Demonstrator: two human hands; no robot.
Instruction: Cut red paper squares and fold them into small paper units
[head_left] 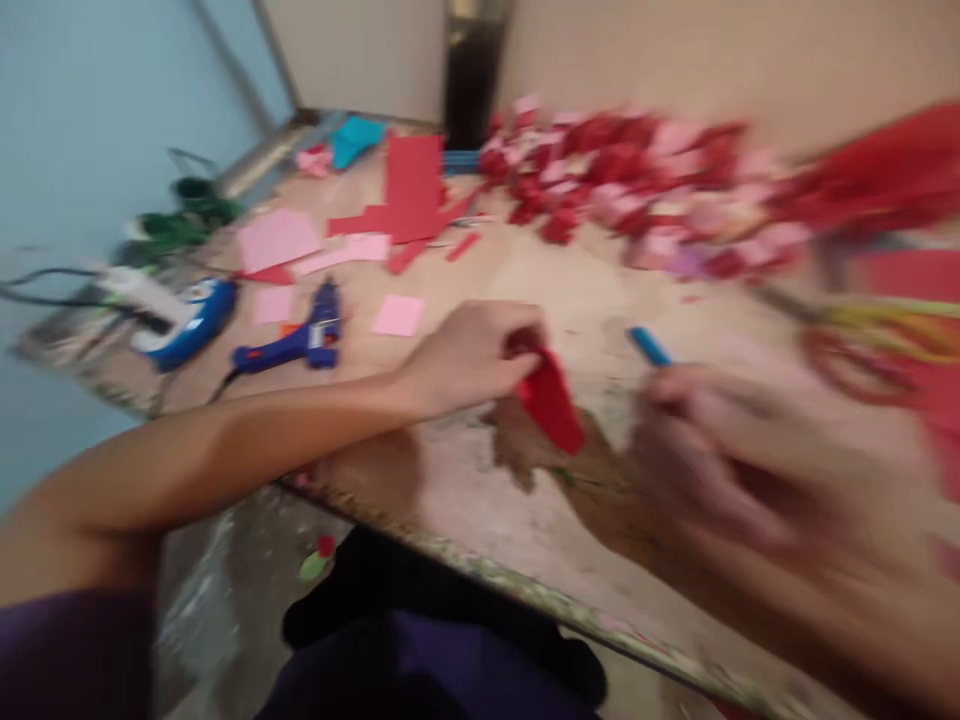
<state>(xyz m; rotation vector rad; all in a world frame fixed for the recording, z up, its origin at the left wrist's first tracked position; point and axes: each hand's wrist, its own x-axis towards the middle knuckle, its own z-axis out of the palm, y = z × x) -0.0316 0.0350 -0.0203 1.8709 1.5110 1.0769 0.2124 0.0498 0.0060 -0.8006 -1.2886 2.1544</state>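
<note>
My left hand [480, 355] is closed, with a small red strip [551, 400] pinched in its fingers. The strip is slightly curved and hangs over the tabletop; I cannot tell whether it is paper or felt. Farther right, my right hand [712, 450] is smeared by motion but curls around a short blue stick [648, 345], like a pen, whose end sticks out past the fingers. A gap separates the two hands. Left of my left hand lie a pink square [397, 316] and a dark blue glue gun [300, 338].
Red and pink flower-like pieces [630, 180] crowd the back. Red sheets [415, 188] and pink pieces [277, 240] lie back left, near a blue-and-white tool [191, 325] with a cord. At right are blurred scissors-like handles [855, 365]. The table's front edge [480, 570] runs above my lap.
</note>
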